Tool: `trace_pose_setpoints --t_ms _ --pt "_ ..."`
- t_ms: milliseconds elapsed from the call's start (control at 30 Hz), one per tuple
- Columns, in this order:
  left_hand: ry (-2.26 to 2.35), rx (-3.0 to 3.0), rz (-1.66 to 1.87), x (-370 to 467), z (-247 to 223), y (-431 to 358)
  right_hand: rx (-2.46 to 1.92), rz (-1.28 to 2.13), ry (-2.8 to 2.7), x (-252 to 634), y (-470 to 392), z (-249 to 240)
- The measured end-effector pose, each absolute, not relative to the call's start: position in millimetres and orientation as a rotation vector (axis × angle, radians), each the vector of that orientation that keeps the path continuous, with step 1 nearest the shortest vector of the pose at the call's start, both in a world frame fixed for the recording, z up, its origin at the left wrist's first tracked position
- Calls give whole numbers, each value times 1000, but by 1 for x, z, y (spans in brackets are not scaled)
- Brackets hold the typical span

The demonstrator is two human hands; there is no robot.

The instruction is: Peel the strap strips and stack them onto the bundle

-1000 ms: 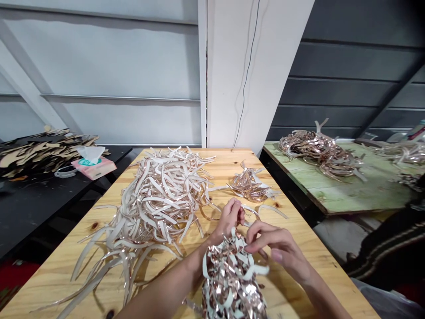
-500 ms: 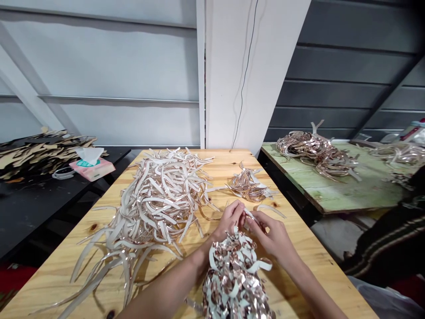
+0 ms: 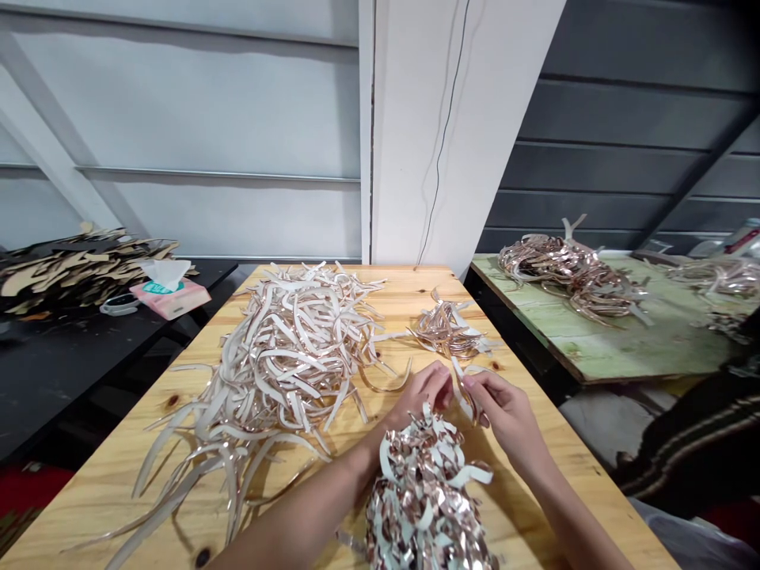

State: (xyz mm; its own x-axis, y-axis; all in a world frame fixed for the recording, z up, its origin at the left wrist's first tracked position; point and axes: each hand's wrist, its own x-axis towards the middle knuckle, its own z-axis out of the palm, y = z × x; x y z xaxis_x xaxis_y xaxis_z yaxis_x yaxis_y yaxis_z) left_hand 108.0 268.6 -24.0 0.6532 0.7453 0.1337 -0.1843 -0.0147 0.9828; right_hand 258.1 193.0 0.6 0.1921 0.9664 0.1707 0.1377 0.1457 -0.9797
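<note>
right hand (image 3: pixel 499 404) pinching pale strip (image 3: pixel 457 370); left hand (image 3: pixel 426 388) curled just beside it, grip hidden, cannot tell. shiny frilled bundle (image 3: pixel 423 499) just nearside of both hands. strip pile (image 3: pixel 290 340) left, on counter (image 3: pixel 409 289).

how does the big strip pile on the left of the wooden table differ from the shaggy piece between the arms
The strip pile has long, loosely tangled strips, while the shaggy piece has short ends packed close together. The strip pile looks mostly pale; the shaggy piece shows more metallic shine. The strip pile spreads wider than the shaggy piece. Both mix pale and shiny rose-gold surfaces.
</note>
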Motion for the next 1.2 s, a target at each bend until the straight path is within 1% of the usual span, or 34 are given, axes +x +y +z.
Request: trace_pose_setpoints --t_ms 100,300,533,700,867,1067,1200 --pt "503 1424 691 105 -15 262 -1253 906 -1114 260 193 0" --pt "465 1453 634 100 -7 257 -1256 915 -1071 261 196 -5" --pt "476 1476 623 102 -12 260 -1254 921 -1059 262 198 -10" --pt "467 1460 599 101 -7 258 -1249 921 -1067 262 198 -13" --pt "493 1463 613 100 -2 255 -1254 914 -1085 261 197 -11" --pt "471 1486 642 102 -8 255 -1287 893 -1118 261 195 -9" --pt "457 1515 639 99 2 251 -1318 860 -1154 261 193 -8"
